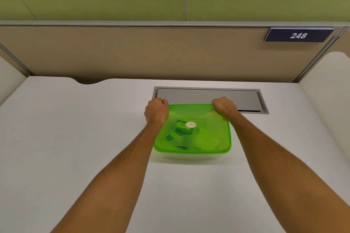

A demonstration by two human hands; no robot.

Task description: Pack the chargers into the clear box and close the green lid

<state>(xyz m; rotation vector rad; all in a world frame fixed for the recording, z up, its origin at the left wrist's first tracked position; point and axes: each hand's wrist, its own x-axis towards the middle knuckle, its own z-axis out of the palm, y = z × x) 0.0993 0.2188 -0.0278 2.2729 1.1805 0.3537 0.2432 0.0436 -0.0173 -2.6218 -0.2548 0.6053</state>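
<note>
- Sitting on the plain white tabletop [94, 138]: clear plastic box [191, 155], translucent green lid [208, 134] resting on top.
- Pressing on the lid's far-left corner: left hand [156, 111], fingers clenched and curled over the edge.
- Pressing on the far-right corner: right hand [224, 107], fingers likewise clenched over the edge.
- Lying inside the box, just nearer than both sets of fingers: dark chargers [181, 128], showing dimly through the lid.
- Lying just beyond the fingers: grey metal cable hatch [208, 96], set flush in the tabletop.
</note>
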